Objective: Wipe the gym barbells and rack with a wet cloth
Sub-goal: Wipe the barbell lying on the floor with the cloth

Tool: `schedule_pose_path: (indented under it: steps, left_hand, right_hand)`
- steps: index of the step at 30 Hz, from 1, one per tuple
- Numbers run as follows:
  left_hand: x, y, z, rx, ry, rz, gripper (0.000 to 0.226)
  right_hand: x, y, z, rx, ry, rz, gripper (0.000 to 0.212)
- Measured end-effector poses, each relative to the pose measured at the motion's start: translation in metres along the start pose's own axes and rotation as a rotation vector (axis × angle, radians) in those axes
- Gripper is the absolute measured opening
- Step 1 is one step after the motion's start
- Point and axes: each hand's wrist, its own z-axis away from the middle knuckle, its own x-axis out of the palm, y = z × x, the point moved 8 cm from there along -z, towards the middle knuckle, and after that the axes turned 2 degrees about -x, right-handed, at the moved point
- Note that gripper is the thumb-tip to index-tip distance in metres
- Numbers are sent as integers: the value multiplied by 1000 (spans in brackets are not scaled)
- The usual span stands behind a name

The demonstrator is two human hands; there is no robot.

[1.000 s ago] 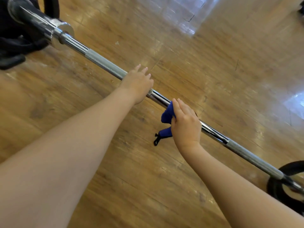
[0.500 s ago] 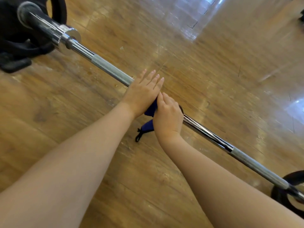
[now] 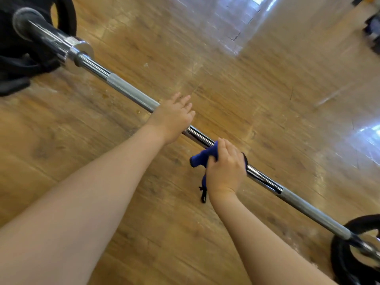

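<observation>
A long chrome steel barbell [image 3: 131, 93] runs diagonally across the view, from the upper left down to the lower right, above a glossy brown wood-plank floor [image 3: 267, 89]. At the far upper left, the bar's thick polished sleeve [image 3: 43, 37] ends in a round cap, with black weight plates and dark gym equipment [image 3: 14, 64] behind and below it. Moving right past a shiny collar, the bar narrows and shows a band of dull grey knurled grip.

Near the middle, the person's left hand [image 3: 173, 118] rests on top of the bar, palm down, with the fingers lying fairly straight over the far side rather than wrapped round it. A bare forearm reaches to it from the lower left.

Just to the right, a short stretch of smooth bright chrome separates the two hands. The right hand [image 3: 225, 165] grips a bunched dark blue cloth [image 3: 202, 156] against the bar, fingers curled over both. A fold of the cloth sticks out to the left of the hand, and a thin black loop or cord hangs beneath the wrist.

Further right, the bar shows another grey knurled band, then meets a black round weight plate [image 3: 341, 258] at the lower right corner. Pale window light reflects off the floor at the top centre and right edge.
</observation>
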Motion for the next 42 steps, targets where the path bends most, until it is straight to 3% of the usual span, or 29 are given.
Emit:
schedule_pose_path:
  steps: [4,8,13,17,20,25,29,33,39,42]
  left_hand:
    - [0,-3,-3,-6,-59,40,49]
    - [-3,-1,1,-21,-54,52,50]
    - [-1,-3,4,-41,-50,73,56]
    - [-1,-3,2,-33,-55,82,56]
    - [-1,-4,1,-32,-63,105,52]
    - [-2,-5,1,-43,-34,121,46]
    - [-1,-4,1,-49,-31,114,46]
    - [-3,-3,3,-56,-14,112,47]
    - [-6,-7,10,-91,-12,86,52]
    - [-4,-4,11,-97,33,40,52]
  right_hand:
    - [20,-47,-27,-119,-59,-70,37]
    - [10,-29,-16,-228,-75,-61,51]
    - [-12,13,4,-226,-39,-26,58]
    - [-5,14,5,-134,-19,32,37]
    - [6,-3,-4,-64,-24,7,44]
    - [28,-47,-23,-189,-46,-26,44]
    - [20,-37,-19,-261,-44,-27,54]
    - [-3,3,0,-222,-34,0,59]
    - [-10,21,5,-128,-16,36,32]
    - [1,10,-1,-34,-53,34,44]
